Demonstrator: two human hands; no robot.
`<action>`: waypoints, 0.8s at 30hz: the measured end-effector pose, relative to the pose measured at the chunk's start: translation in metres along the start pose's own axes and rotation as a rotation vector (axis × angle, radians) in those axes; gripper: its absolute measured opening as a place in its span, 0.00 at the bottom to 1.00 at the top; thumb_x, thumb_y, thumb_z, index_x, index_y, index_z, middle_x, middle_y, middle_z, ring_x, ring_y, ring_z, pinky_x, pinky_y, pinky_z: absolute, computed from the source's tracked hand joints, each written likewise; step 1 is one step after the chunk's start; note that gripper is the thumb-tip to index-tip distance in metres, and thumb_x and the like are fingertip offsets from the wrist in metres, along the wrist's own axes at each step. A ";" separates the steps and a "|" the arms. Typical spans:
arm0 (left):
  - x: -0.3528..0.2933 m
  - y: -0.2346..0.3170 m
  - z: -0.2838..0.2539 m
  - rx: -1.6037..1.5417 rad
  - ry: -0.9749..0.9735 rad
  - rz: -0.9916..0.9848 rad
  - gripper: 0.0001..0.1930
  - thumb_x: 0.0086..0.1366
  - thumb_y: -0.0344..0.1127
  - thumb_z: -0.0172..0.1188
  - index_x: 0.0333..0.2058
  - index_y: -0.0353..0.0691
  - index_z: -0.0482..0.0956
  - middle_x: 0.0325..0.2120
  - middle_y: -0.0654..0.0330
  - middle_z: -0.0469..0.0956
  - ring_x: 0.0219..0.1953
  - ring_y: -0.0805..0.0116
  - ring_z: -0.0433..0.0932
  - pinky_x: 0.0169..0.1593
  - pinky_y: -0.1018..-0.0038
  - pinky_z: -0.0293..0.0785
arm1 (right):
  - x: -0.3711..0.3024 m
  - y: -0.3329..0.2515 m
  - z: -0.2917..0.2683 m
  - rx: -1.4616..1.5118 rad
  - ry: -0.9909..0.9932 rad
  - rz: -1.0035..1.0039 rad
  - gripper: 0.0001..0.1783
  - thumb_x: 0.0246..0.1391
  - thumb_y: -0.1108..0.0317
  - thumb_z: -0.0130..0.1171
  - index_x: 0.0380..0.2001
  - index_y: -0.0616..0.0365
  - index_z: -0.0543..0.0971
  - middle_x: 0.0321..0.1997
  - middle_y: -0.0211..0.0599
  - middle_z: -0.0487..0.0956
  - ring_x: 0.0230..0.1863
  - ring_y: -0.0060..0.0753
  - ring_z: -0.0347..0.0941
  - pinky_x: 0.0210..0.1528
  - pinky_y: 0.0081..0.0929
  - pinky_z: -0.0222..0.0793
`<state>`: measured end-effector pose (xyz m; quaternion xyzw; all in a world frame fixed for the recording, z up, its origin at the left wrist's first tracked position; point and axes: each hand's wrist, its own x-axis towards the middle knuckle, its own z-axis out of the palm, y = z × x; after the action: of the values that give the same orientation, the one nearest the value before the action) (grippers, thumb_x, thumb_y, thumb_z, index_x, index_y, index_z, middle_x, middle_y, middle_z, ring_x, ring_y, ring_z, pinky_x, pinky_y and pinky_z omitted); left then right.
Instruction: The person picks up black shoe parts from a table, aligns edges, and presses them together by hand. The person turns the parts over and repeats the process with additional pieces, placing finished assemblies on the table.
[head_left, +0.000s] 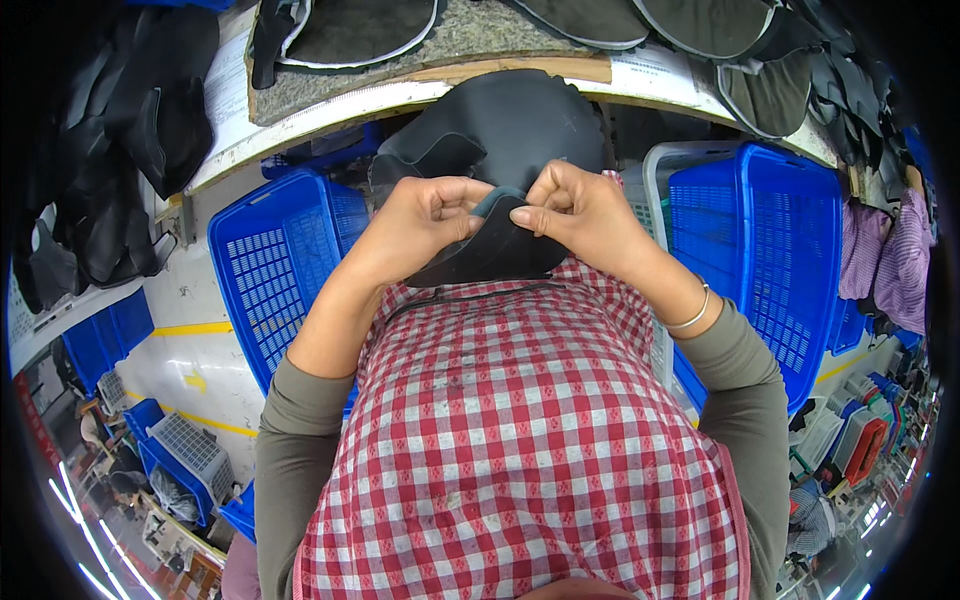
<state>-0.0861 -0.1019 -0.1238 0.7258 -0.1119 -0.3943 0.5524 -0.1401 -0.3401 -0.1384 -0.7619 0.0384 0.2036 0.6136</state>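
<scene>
In front of my body a black leather-like piece (490,250) with a dark teal folded edge is held up, close to the chequered apron. My left hand (425,222) pinches that edge from the left, thumb against curled fingers. From the other side my right hand (585,215) grips the same edge, its thumb pressed on the black face. The two pinches are a short distance apart. Behind them a larger black panel (525,115) rests against the bench edge, with a curved flap at its left. Whether both black parts are joined is hidden by my hands.
Black pieces with grey lining (360,30) lie on the workbench (230,100) ahead. More black pieces (160,120) are heaped at the left. Blue plastic baskets stand at my left (265,270) and right (790,250). At far right another person's purple striped sleeve (900,250) shows.
</scene>
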 end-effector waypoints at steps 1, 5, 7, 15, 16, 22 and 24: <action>-0.001 -0.001 0.000 -0.027 -0.013 -0.004 0.17 0.64 0.17 0.60 0.51 0.31 0.84 0.32 0.68 0.83 0.32 0.87 0.75 0.35 0.85 0.70 | -0.001 -0.002 0.002 -0.017 0.014 -0.008 0.13 0.59 0.66 0.73 0.31 0.61 0.77 0.24 0.33 0.83 0.26 0.16 0.77 0.29 0.19 0.71; 0.000 -0.002 0.001 -0.084 0.016 0.029 0.17 0.65 0.17 0.60 0.52 0.31 0.84 0.30 0.69 0.81 0.29 0.88 0.71 0.32 0.86 0.66 | -0.003 -0.007 0.003 -0.033 -0.001 0.018 0.12 0.61 0.69 0.71 0.33 0.59 0.75 0.27 0.29 0.82 0.29 0.11 0.74 0.30 0.16 0.68; -0.001 -0.002 0.001 -0.098 0.009 0.018 0.17 0.66 0.18 0.60 0.52 0.32 0.84 0.32 0.68 0.82 0.31 0.86 0.73 0.35 0.84 0.69 | -0.004 -0.007 0.003 -0.006 -0.002 0.002 0.12 0.61 0.68 0.71 0.33 0.59 0.75 0.27 0.29 0.82 0.29 0.11 0.74 0.30 0.16 0.68; 0.003 -0.003 0.000 -0.110 -0.013 0.080 0.12 0.67 0.24 0.65 0.48 0.30 0.85 0.31 0.70 0.82 0.31 0.87 0.74 0.35 0.84 0.70 | 0.001 0.003 0.002 0.021 -0.016 0.024 0.13 0.60 0.64 0.72 0.34 0.62 0.80 0.28 0.36 0.85 0.30 0.18 0.80 0.30 0.21 0.71; 0.005 -0.005 0.002 -0.093 0.023 0.024 0.10 0.66 0.24 0.66 0.45 0.31 0.85 0.30 0.70 0.81 0.31 0.88 0.74 0.35 0.85 0.70 | 0.003 0.004 -0.001 0.048 -0.075 0.043 0.12 0.60 0.64 0.72 0.35 0.62 0.81 0.29 0.35 0.86 0.31 0.19 0.80 0.31 0.20 0.71; 0.005 -0.006 0.014 -0.081 0.106 0.072 0.03 0.64 0.23 0.69 0.35 0.33 0.84 0.27 0.72 0.80 0.29 0.89 0.73 0.33 0.87 0.69 | 0.018 -0.008 -0.034 0.141 -0.029 -0.009 0.18 0.55 0.65 0.74 0.47 0.59 0.84 0.41 0.34 0.88 0.43 0.24 0.83 0.46 0.22 0.74; 0.000 0.009 0.011 -0.052 0.125 0.024 0.03 0.63 0.23 0.69 0.35 0.33 0.84 0.27 0.72 0.79 0.28 0.89 0.72 0.32 0.87 0.68 | 0.024 -0.020 -0.034 -0.181 -0.003 -0.379 0.27 0.46 0.72 0.78 0.51 0.61 0.81 0.49 0.33 0.87 0.51 0.31 0.82 0.51 0.29 0.76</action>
<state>-0.0911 -0.1127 -0.1163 0.7330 -0.0756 -0.3444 0.5818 -0.1030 -0.3626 -0.1227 -0.8073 -0.1248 0.0882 0.5700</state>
